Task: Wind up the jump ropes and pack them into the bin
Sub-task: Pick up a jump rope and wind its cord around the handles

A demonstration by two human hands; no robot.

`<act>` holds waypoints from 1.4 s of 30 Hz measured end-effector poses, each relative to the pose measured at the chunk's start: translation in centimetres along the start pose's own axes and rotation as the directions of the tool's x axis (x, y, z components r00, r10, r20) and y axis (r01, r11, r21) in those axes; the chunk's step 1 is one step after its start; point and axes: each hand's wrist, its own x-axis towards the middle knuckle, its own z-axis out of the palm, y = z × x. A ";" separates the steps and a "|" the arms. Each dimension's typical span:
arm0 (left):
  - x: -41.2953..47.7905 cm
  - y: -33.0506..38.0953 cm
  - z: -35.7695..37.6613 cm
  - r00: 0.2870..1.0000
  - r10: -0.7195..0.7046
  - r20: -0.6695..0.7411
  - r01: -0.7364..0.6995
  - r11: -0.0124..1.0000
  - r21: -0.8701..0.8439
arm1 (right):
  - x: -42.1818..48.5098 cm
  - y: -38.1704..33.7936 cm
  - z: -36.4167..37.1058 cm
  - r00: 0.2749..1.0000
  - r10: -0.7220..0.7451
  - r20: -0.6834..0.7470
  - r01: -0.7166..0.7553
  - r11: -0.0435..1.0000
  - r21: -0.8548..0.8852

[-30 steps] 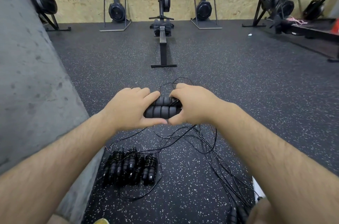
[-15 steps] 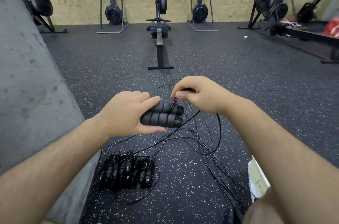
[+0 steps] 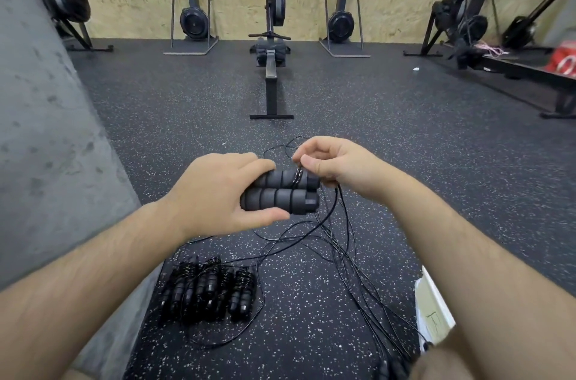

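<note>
We hold both foam handles [image 3: 282, 197] side by side in left hand [image 3: 215, 192]; right hand [image 3: 338, 166] pinches the cord [image 3: 297, 175] just above them. Foam's soft & grippy; cord's thin, limp, prob tangle-prone. So clamp handles firm, guide cord w/ fingertips. Slack trails on floor [image 3: 436, 161] below both hands.

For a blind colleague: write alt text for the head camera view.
The left hand grips two black foam jump-rope handles side by side while the right hand pinches the thin cord over them. Wound ropes lie on the gym floor.
</note>
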 end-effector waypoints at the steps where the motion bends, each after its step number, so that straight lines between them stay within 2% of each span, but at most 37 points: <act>1: 0.0 0.0 0.1 1.000 0.007 -0.004 -0.007 1.000 0.004 | 0.0 0.2 0.0 0.999 0.030 0.019 -0.030 0.999 0.040; 4: 0.3 0.4 0.1 0.999 0.004 -0.038 -0.004 1.000 0.012 | 0.2 1.1 1.3 0.993 0.102 0.063 -0.114 0.966 0.234; 7: 0.5 0.4 -0.1 0.995 -0.022 -0.097 0.026 0.999 0.038 | 0.6 1.5 4.0 0.984 0.176 0.005 -0.158 0.870 0.468; 11: 0.8 -0.4 -0.3 0.986 -0.061 -0.157 0.086 0.984 0.157 | 0.4 1.5 8.3 0.977 0.210 -0.031 -0.164 0.840 0.516; 14: 1.1 -1.3 -0.1 0.986 -0.055 -0.159 0.094 0.963 0.251 | 0.2 1.5 10.0 0.960 0.259 -0.108 -0.207 0.914 0.347; 17: 1.0 -2.1 0.3 0.986 -0.072 -0.151 0.114 0.950 0.291 | 0.6 1.2 10.1 0.953 0.222 -0.208 -0.192 0.970 0.152; 21: 0.7 -2.8 1.0 0.986 -0.104 -0.133 0.141 0.941 0.308 | -0.2 -0.2 9.1 0.981 0.117 -0.155 -0.143 0.975 -0.170; 26: 0.3 -3.9 1.3 0.988 -0.130 -0.081 0.151 0.921 0.359 | -1.5 -1.6 7.3 0.992 0.109 -0.063 -0.126 0.826 -0.549; 30: -0.4 -4.9 1.5 0.987 -0.160 -0.029 0.158 0.903 0.399 | -3.1 -3.4 5.8 0.994 0.111 -0.006 -0.081 0.690 -0.719; 33: -0.9 -5.2 1.9 0.989 -0.149 0.005 0.135 0.911 0.390 | -3.8 -4.6 5.0 1.000 0.005 0.010 0.006 0.544 -0.839; 35: -1.0 -5.0 1.9 0.992 -0.123 0.022 0.106 0.922 0.374 | -3.6 -4.9 4.6 0.995 -0.097 0.006 0.048 0.434 -0.900; 38: -1.0 -4.3 1.9 0.997 -0.073 0.039 0.056 0.941 0.333 | -3.3 -4.8 4.2 0.977 -0.211 0.015 0.084 0.326 -0.942; 42: -1.2 -3.6 1.6 0.997 0.002 0.071 -0.021 0.964 0.264 | -2.7 -4.4 3.6 0.945 -0.323 0.043 0.151 0.317 -0.936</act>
